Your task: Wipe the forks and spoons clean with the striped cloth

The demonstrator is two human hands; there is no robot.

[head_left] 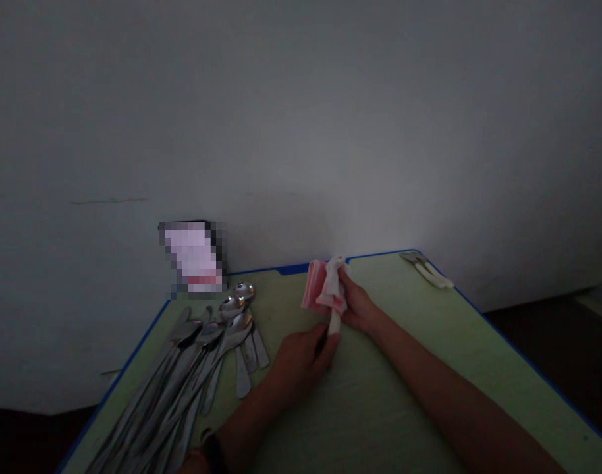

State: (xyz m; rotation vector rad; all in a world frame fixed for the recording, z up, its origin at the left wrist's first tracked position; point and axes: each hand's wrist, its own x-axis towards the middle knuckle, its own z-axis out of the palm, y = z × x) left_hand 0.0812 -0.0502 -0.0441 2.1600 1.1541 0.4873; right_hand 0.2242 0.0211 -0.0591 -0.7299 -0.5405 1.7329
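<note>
My left hand (305,359) is closed around the lower end of a utensil with a white handle (334,322). A pink and white cloth (315,284) wraps the utensil's upper end, so its head is hidden. My right hand (357,303) grips the cloth from the right side, with its fingers partly covered by the folds. Both hands are held over the middle of the table, close together. To the left of my left hand lies a pile of metal spoons (209,332), bowls mostly toward the wall and several handles overlapping.
The light green table (380,395) has a blue edge and stands against a grey wall (301,131). At its far right corner lie white-handled utensils (429,273) with metal heads. A phone-like device with a blurred screen (192,253) leans at the far left corner.
</note>
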